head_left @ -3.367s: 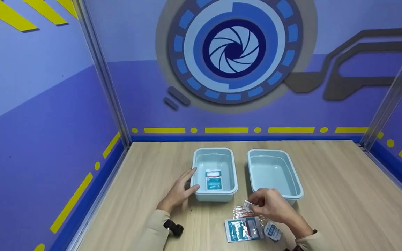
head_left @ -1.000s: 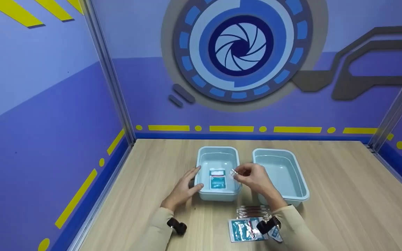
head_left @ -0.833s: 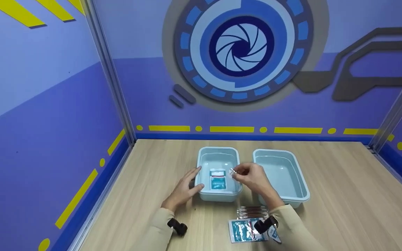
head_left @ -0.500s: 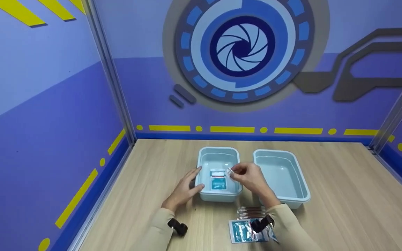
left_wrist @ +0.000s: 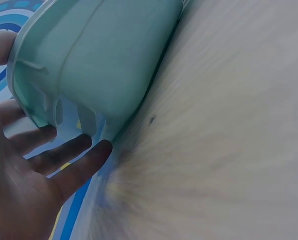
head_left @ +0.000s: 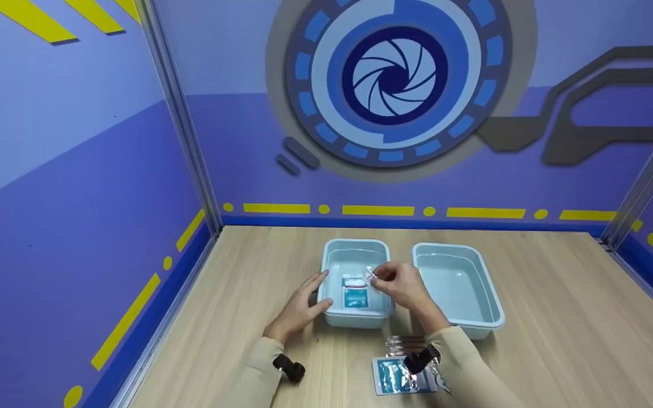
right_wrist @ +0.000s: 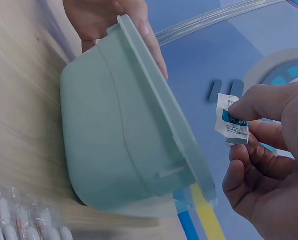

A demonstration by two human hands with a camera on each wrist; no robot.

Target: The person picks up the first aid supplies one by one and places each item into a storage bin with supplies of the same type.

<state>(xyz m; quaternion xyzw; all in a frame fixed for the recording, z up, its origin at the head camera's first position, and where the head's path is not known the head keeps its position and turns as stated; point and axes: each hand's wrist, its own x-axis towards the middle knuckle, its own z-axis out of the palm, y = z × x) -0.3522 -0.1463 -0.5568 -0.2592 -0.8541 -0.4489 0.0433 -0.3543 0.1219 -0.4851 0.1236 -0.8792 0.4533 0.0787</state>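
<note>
Clearly above left bin rim point(right_wrist: 163, 100): packet point(right_wrist: 232, 122)

Head view looks forward and down from up high; wrist views are way closer, both catching the left tub point(head_left: 356, 321): 11 o'clock in left wrist, 9 in right.

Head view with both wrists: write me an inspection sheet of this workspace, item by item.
Surface: pale wooden table, one dark speck.
Job's things: left tub with teal-and-white packaging inside; right tub beside it; on the table, wrapped swabs, a teal packet and a partly hidden packet.
Clutter: nothing seen.
Grippers: left hand touches the left tub's rim; right hand pinches a small packet over that tub.
Cables: nothing seen.
Surroundings: blue-purple wall, metal post.
</note>
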